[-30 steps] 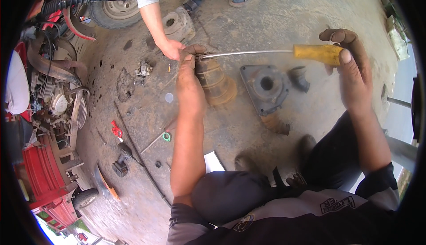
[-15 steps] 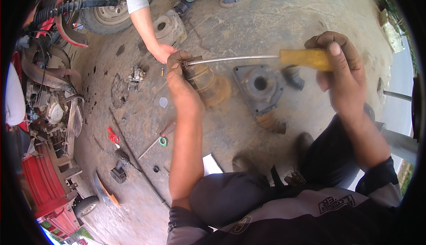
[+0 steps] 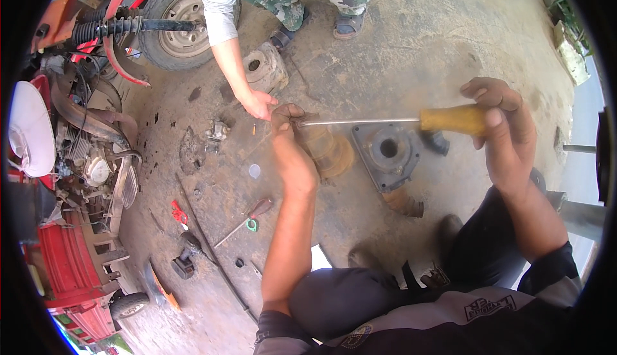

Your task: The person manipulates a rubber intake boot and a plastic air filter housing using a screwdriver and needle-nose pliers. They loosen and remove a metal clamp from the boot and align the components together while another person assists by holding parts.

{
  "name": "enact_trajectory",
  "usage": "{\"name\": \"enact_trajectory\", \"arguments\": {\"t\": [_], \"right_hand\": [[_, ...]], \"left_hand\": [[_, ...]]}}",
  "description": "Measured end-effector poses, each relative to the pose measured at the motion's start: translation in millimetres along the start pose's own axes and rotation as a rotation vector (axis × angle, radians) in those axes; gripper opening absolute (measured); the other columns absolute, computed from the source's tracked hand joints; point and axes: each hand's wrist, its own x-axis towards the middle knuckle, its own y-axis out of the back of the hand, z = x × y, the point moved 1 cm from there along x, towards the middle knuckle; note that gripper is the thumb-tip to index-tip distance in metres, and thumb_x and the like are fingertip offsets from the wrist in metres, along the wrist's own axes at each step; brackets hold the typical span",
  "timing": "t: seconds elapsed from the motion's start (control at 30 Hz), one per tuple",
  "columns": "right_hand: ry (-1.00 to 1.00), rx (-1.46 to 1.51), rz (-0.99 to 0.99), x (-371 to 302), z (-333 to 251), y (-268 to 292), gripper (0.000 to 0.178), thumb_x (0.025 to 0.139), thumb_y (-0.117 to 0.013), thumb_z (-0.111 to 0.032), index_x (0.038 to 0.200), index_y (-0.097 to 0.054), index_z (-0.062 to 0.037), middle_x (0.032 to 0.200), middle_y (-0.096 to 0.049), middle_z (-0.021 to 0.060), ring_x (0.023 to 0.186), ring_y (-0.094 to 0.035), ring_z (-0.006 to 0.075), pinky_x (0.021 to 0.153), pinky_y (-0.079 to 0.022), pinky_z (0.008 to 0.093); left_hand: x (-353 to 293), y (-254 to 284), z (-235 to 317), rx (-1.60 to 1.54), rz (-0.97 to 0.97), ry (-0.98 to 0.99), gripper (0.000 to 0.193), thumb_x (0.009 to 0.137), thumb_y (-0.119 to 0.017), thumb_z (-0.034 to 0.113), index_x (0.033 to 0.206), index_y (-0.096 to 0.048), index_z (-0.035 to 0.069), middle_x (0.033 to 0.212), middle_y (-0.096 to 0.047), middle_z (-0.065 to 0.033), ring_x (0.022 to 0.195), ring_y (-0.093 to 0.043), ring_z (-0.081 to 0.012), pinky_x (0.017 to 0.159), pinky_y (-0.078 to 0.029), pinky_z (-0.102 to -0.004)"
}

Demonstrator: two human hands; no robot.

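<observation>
My right hand (image 3: 508, 120) is closed on the yellow handle of a long screwdriver (image 3: 453, 119), held level. Its thin metal shaft runs left to the curled fingers of my left hand (image 3: 288, 123). Those fingers are wrapped at the upper end of a dusty brown, ribbed cylindrical part (image 3: 329, 152), where the tip meets it; they hide the exact contact. A grey flanged housing (image 3: 385, 155) with a round hole lies to the right of the cylinder, with a rusty curved pipe (image 3: 405, 204) at its lower side.
Another person's hand (image 3: 259, 104) reaches in beside my left hand. On the concrete lie a second screwdriver (image 3: 259, 209), a power tool (image 3: 186, 255), a long rod (image 3: 212, 252) and a small metal part (image 3: 218, 130). A red vehicle (image 3: 71, 252) stands at left.
The view has shifted, so the floor things sit farther right and lower. My hands stay at the screwdriver and cylinder. More of the other person shows, including a second hand.
</observation>
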Motion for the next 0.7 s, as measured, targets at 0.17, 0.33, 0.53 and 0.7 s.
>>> {"name": "enact_trajectory", "arguments": {"t": [0.17, 0.33, 0.53, 0.7], "right_hand": [[0.274, -0.282, -0.115, -1.3, 8.9, 14.8, 0.023, 0.105, -0.065, -0.017, 0.122, -0.058, -0.0019, 0.137, -0.055, 0.0218, 0.124, -0.056, 0.0275, 0.097, -0.047, 0.0364], [-0.019, -0.077, 0.069, 8.0, 2.4, 9.5, 0.037, 0.111, -0.061, -0.031, 0.133, -0.059, -0.0005, 0.121, -0.068, 0.012, 0.087, -0.059, 0.0104, 0.068, -0.045, 0.0234], [-0.445, 0.216, 0.216, 7.6, 25.0, 20.2, 0.029, 0.111, -0.06, -0.026, 0.129, -0.063, -0.0035, 0.108, -0.071, 0.0077, 0.074, -0.056, 0.0079, 0.058, -0.042, 0.0215], [-0.428, 0.332, 0.193, 12.2, 24.1, 22.0, 0.026, 0.11, -0.061, -0.024, 0.126, -0.064, -0.0038, 0.11, -0.069, 0.0081, 0.083, -0.058, 0.01, 0.066, -0.045, 0.025]], "left_hand": [[-4.1, -4.1, 12.2, 0.002, -0.052, 0.117, 0.036, 0.106, -0.032, 0.029, 0.119, -0.055, 0.004, 0.106, -0.064, -0.011, 0.101, -0.061, -0.0206, 0.095, -0.049, -0.0378], [-0.1, -1.9, 6.9, 0.064, -0.115, -0.097, 0.056, 0.106, -0.044, 0.053, 0.124, -0.053, 0.001, 0.105, -0.066, -0.0149, 0.091, -0.067, -0.0252, 0.086, -0.055, -0.0401], [-10.1, -6.8, 45.6, 0.23, -0.303, -0.281, 0.069, 0.104, -0.043, 0.063, 0.128, -0.049, -0.001, 0.112, -0.056, -0.0122, 0.098, -0.055, -0.0202, 0.086, -0.045, -0.0365], [-11.0, -3.9, 52.0, 0.307, -0.349, -0.355, 0.074, 0.105, -0.04, 0.068, 0.13, -0.049, -0.001, 0.102, -0.059, -0.01, 0.084, -0.052, -0.0173, 0.074, -0.043, -0.035]]}}
